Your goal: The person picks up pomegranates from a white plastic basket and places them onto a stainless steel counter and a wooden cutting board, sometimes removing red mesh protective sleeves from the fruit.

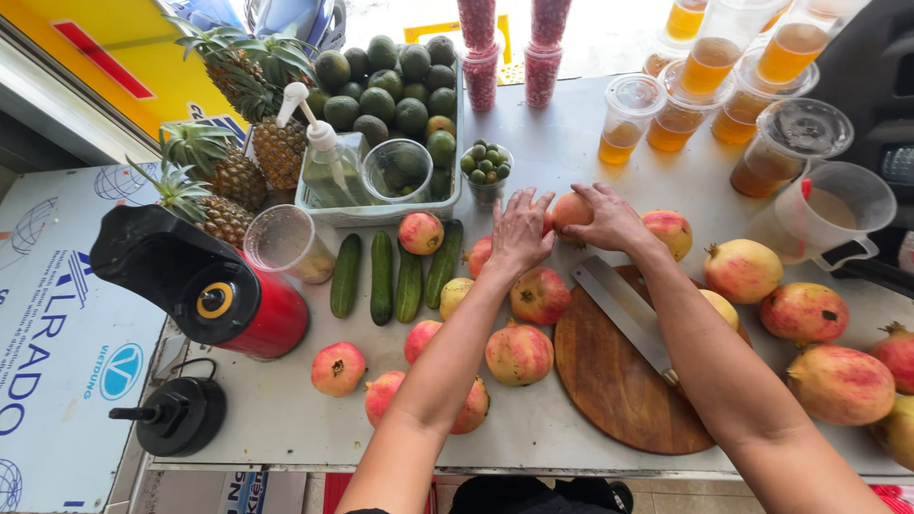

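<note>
While apparently gripped, pomegranate (572, 209) between left hand (521, 233), right hand (609, 219).

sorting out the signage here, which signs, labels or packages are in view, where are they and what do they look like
Sign board: flat at the far left beside the table, white with blue lettering, globe outlines and a round blue logo.
Yellow panel: top left behind the pineapples, bright yellow with a red stripe.
Pump bottle: in the grey tray of avocados, clear with a white pump; no label visible.
</note>
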